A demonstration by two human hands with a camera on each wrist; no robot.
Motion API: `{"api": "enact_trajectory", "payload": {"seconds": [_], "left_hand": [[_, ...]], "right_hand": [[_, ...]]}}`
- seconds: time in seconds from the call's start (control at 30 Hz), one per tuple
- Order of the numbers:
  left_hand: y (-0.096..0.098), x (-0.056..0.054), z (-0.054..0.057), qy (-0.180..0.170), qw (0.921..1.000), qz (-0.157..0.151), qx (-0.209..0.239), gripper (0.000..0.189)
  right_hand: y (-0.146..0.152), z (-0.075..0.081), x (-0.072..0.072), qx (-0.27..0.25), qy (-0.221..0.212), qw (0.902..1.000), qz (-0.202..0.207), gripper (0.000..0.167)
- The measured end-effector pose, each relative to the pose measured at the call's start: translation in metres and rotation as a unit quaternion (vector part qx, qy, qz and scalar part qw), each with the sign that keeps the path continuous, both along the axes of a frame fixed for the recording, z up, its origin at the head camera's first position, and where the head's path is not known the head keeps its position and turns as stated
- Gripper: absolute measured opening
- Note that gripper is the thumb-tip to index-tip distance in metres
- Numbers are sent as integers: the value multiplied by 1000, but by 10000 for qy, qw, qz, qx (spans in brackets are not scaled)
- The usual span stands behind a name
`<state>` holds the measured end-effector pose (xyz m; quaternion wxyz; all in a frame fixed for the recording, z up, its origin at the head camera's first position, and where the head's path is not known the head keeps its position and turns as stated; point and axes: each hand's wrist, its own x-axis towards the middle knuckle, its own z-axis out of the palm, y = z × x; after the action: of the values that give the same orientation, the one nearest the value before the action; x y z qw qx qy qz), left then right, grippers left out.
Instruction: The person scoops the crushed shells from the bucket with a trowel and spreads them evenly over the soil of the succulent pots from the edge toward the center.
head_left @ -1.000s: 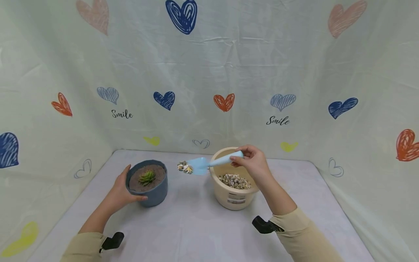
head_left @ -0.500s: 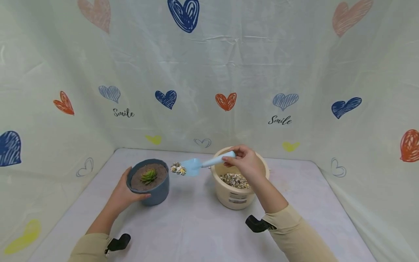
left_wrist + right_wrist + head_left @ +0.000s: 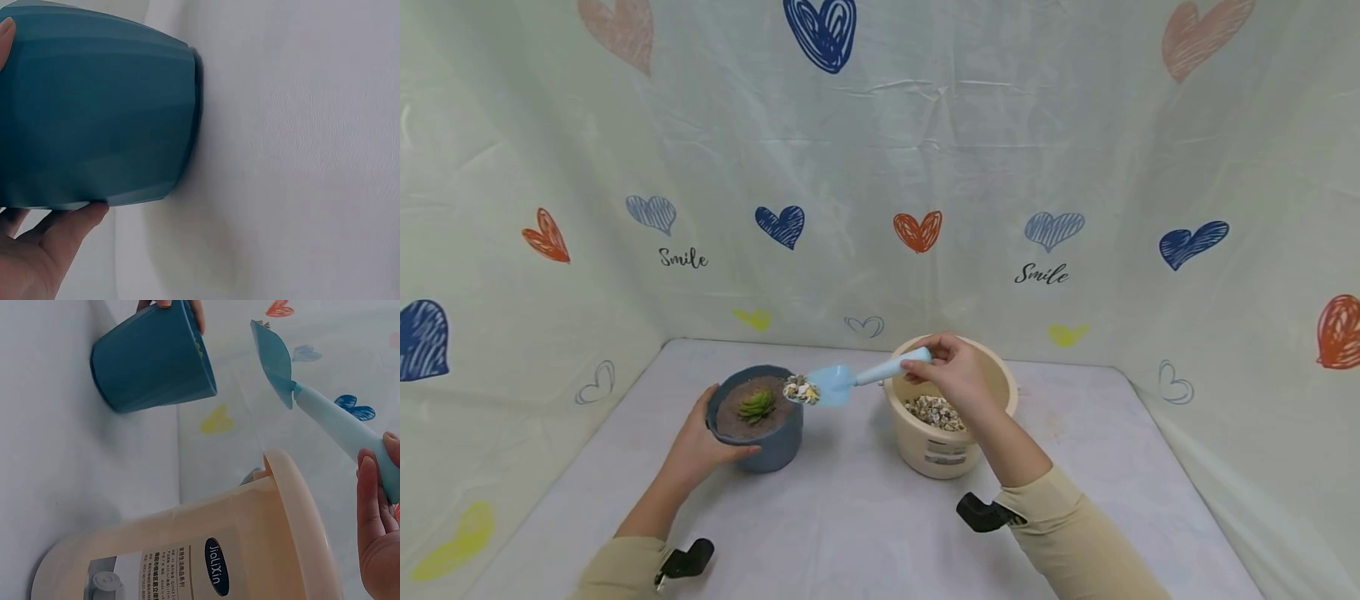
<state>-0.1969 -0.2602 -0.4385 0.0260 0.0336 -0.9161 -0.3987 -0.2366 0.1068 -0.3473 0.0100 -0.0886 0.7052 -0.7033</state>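
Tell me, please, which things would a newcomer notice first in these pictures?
Probably first the light-blue trowel, raised in the right grip, its tip loaded with small stones. Next comes the blue pot at the table's left, held by the left grip, with a green succulent in it. Behind the table, colourful hearts decorate the pale backdrop.

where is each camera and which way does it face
Head: worn there, facing forward and down at pot, trowel and bucket; left hand, right hand and forearms show.
Left wrist: worn there, facing pot and table; left hand shows partly.
Right wrist: worn there, facing bucket, pot and trowel; both hands show partly.
Head and right wrist share trowel and bucket.
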Motion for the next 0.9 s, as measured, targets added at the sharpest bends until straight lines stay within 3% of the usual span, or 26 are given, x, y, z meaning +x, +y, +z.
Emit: {"api": "enact_trajectory", "payload": {"seconds": [0.37, 0.73, 0.9], "left_hand": [[27, -1, -1, 188, 9984, -384, 361, 129], [46, -4, -4, 392, 9955, -666, 542, 129], [45, -5, -5, 220, 9948, -785, 607, 131]], "right_hand": [[-12, 1, -3, 125, -111, 9998, 140, 35], [-33, 2, -9, 412, -105, 9987, 284, 27], [-41, 3, -10, 601, -32, 9977, 305, 25]]}}
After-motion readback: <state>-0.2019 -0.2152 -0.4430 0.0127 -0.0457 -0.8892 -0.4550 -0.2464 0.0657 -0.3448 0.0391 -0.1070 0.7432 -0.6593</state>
